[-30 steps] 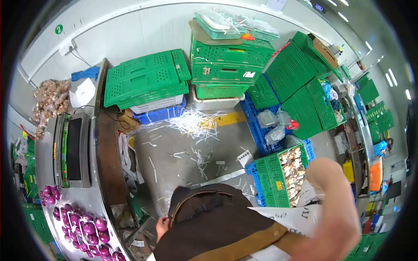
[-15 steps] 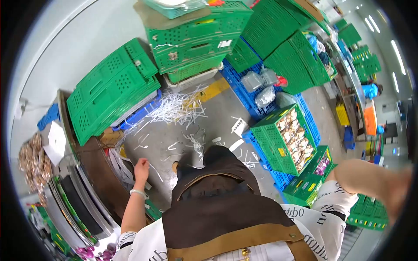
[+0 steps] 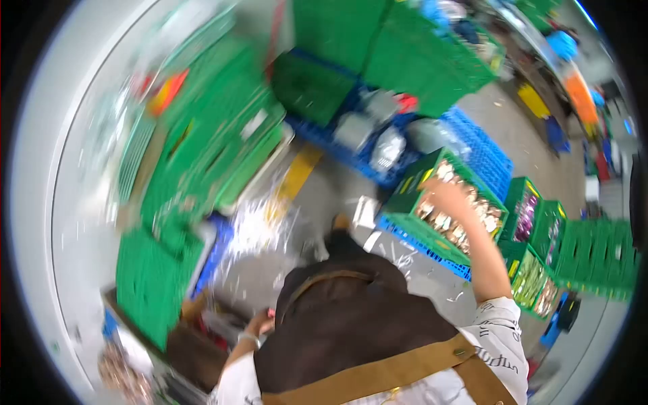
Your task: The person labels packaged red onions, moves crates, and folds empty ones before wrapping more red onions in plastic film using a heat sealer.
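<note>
My right hand (image 3: 447, 197) is over the near-left part of a green crate (image 3: 405, 191) filled with brown-and-white pieces that look like mushrooms (image 3: 487, 214). Motion blurs its fingers, so whether they touch or grip any pieces cannot be made out. Low beside the dark apron (image 3: 337, 331) is my left hand (image 3: 260, 322), with a light band on the wrist. Its fingers are small and smeared, and nothing can be clearly seen in them. The filled crate rests on a blue pallet (image 3: 432, 250).
Clear plastic bags (image 3: 388, 148) lie on a blue pallet. Green crates (image 3: 528, 214) with purple and green produce stand at right. Stacked green crates (image 3: 202, 142) line the left, beside white strips (image 3: 260, 226) on the floor. A person in blue (image 3: 561, 46) is far off.
My right arm has swung from the far right in over the crate of mushroom-like pieces. My left hand has drawn in towards the apron. The view has turned, and the left side is blurred.
</note>
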Demonstrator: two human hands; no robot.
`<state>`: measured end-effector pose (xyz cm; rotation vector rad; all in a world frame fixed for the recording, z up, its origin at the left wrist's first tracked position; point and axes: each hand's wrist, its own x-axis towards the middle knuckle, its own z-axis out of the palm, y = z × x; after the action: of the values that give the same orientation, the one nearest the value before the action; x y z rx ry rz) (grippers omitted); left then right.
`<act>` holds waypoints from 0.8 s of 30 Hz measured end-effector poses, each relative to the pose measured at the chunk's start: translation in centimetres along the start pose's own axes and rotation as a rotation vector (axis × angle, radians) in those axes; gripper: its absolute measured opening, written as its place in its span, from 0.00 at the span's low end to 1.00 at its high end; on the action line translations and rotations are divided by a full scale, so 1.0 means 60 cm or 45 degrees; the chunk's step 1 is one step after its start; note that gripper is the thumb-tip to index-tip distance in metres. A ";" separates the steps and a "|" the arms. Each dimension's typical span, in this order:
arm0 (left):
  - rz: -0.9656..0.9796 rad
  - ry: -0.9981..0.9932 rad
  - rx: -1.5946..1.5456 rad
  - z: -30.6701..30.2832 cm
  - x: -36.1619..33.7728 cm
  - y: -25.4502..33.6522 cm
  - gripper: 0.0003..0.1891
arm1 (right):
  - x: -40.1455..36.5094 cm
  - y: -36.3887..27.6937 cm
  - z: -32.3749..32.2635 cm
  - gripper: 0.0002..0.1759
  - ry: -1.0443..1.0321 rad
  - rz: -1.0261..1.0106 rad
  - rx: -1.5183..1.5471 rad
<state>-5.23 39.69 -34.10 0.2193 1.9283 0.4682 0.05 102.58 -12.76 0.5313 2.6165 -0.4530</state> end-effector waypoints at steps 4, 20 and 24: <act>0.357 0.254 -0.160 -0.101 0.122 0.146 0.07 | 0.093 0.046 0.146 0.16 -0.434 -0.225 -0.256; 0.273 0.409 -0.175 -0.346 0.592 0.574 0.08 | 0.469 -0.046 0.076 0.19 -0.399 -0.124 0.299; 0.380 0.322 -0.247 -0.353 0.634 0.691 0.08 | 0.610 -0.016 0.091 0.21 -0.549 -0.187 0.465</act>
<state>-42.33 86.41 -41.67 0.3360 2.0878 0.9139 -29.05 110.26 -34.35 0.3070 2.1718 -0.9859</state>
